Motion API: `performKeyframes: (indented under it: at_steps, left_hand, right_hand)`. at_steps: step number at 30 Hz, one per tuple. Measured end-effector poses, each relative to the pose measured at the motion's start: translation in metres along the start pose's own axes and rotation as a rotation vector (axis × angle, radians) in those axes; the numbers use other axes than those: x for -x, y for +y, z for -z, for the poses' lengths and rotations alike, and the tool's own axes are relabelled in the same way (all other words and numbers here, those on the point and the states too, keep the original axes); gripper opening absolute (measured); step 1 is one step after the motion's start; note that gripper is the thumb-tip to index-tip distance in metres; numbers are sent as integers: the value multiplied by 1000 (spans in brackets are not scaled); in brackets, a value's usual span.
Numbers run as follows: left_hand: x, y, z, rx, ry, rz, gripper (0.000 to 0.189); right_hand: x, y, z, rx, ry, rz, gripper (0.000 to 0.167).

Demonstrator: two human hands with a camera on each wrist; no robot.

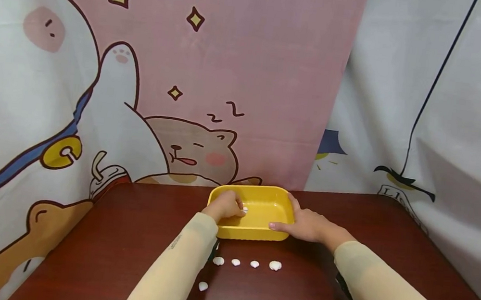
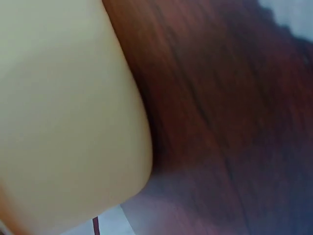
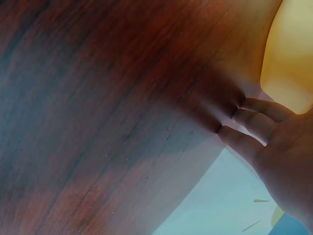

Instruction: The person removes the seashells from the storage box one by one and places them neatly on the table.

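Observation:
A yellow plastic basin stands toward the back of the table. My left hand reaches over its left side, with curled fingers pinching a small white seashell inside it. At the basin's right end, my right hand grips the wall, thumb over the near rim and fingers along the outside. The right wrist view has several fingers extended, tips at the table, beside the yellow wall. Only a sleeve and tabletop fill the left wrist view; the left hand is hidden there.
In front of the basin, several white seashells lie in a row on the dark red-brown wooden table. Another shell lies nearer, beside the left sleeve. A printed cartoon curtain hangs behind the table.

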State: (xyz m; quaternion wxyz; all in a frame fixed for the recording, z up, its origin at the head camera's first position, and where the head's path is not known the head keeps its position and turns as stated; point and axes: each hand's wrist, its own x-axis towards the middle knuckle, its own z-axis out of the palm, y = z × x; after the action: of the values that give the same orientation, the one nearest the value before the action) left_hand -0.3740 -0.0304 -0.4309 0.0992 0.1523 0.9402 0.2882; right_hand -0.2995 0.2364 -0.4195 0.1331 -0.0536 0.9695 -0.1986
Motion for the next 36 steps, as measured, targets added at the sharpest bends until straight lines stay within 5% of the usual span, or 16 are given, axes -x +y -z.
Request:
performKeyframes:
  at_steps: [11, 24, 36]
  left_hand:
    - [5, 1, -5, -7, 29, 6, 12]
    - [6, -2, 0, 46, -50, 43, 12]
    - [7, 0, 2, 96, -49, 24, 13]
  right_hand:
    - [1, 3, -3, 3, -1, -4, 140]
    - [1, 0, -2, 9, -3, 15, 139]
    - [-1, 1, 0, 12, 0, 15, 139]
